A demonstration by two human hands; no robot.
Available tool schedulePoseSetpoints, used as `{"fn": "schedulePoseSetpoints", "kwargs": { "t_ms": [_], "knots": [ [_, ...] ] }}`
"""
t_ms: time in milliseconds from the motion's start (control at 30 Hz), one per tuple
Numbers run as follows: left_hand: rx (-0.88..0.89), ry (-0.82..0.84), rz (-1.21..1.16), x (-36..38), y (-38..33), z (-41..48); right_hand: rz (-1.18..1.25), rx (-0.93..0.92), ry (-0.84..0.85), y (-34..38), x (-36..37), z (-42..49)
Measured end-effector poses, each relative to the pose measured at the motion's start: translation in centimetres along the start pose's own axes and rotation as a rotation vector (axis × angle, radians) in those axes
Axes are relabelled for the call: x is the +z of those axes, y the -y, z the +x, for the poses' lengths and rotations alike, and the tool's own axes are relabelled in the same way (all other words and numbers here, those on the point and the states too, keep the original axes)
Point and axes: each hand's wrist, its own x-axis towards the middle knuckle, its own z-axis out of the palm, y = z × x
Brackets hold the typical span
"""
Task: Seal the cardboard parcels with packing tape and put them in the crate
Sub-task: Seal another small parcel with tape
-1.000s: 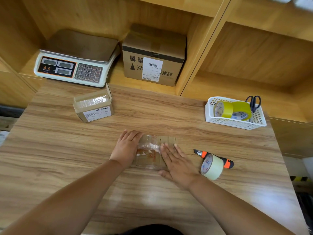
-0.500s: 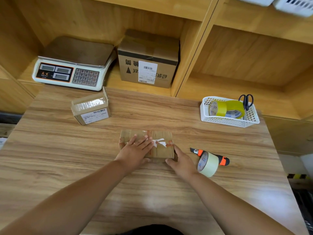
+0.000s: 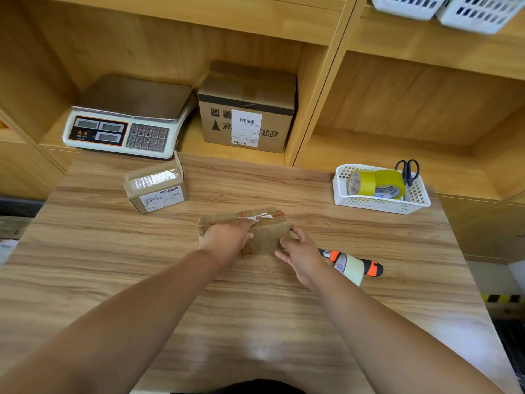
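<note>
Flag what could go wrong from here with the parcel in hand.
1. The tape on top of the parcel, gripped by the left hand and right hand, looks wrinkled; the seal may lift.
2. The tape roll and utility knife lie right beside the right wrist; pulling back could knock them. Blade state cannot be seen.
3. The small parcel has one flap standing up, so it could get crated unsealed.

Left hand (image 3: 227, 240) curled over taped parcel (image 3: 267, 231), right hand (image 3: 301, 253) gripped its end, tape roll (image 3: 350, 268) just right of those fingers (image 3: 298, 236)
</note>
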Motion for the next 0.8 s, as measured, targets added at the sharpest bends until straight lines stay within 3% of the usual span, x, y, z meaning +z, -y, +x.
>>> {"fn": "schedulePoseSetpoints", "kwargs": {
  "t_ms": [100, 233, 367, 467, 633, 800],
  "knots": [
    [-0.001, -0.002, 0.037, -0.3, -0.3, -0.8, -0.088, -0.045, -0.027, 0.0, 0.2, 0.0],
    [0.021, -0.045, 0.329, 0.0, -0.5, -2.0, -0.128, -0.065, -0.071, 0.1, 0.5, -0.3],
    [-0.087, -0.105, 0.387, 0.2, -0.1, -2.0, -0.093, -0.104, -0.062, 1.1, 0.8, -1.0],
    [-0.171, -0.158, 0.123, -0.5, 0.0, -1.8, -0.154, -0.125, -0.046, 1.6, 0.7, -1.2],
    [-0.394, -0.132, -0.856, -2.1, 0.0, -1.2, -0.208, -0.1, -0.006, 2.2, 0.1, -1.4],
    [-0.477, -0.028, -1.372, -2.1, -0.4, -1.0, -0.096, -0.137, 0.063, 2.6, 0.5, -1.7]
  ]
}}
